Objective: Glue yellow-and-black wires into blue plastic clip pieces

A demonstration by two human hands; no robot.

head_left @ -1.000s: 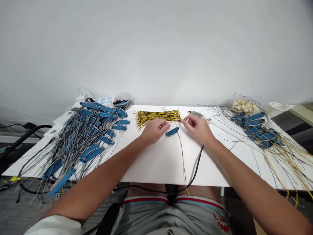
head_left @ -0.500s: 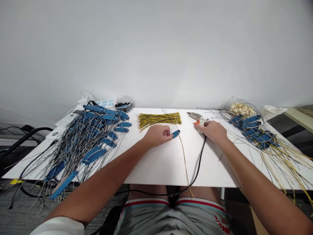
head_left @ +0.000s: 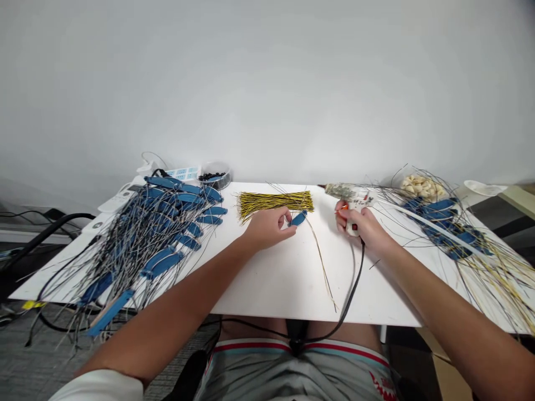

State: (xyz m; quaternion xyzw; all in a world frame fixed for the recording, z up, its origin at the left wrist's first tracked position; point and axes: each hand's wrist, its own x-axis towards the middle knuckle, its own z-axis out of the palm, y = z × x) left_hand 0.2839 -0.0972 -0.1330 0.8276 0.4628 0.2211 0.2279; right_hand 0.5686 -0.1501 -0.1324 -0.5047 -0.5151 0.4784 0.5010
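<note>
Thumb and fingers of my left hand [head_left: 271, 227] pinch a small blue fabric-like piece [head_left: 298, 218] with thin wires trailing from it. A yellow-and-black wire [head_left: 321, 256] runs from that piece down toward the table's front edge. My right hand [head_left: 363, 224] grips the handle of a hot glue gun [head_left: 349, 195], raised above the table with its dark nozzle pointing left. A white glue stick [head_left: 434, 228] sticks out of its back, and its black cord [head_left: 355, 284] hangs down over the edge. Just behind my left hand lies a bundle of yellow-and-black wires [head_left: 276, 203].
On the left of the white table [head_left: 259, 284] lies a heap of blue pieces with grey wires [head_left: 142, 239]. Behind it stand a tub of black bits [head_left: 214, 176] and a power strip [head_left: 119, 200]. More blue pieces [head_left: 438, 214] and a tub of cream-coloured bits [head_left: 423, 188] lie right.
My right hand has lifted the glue gun off the table and turned it, so the glue stick now shows. My left hand has shifted slightly away from me with the blue piece.
</note>
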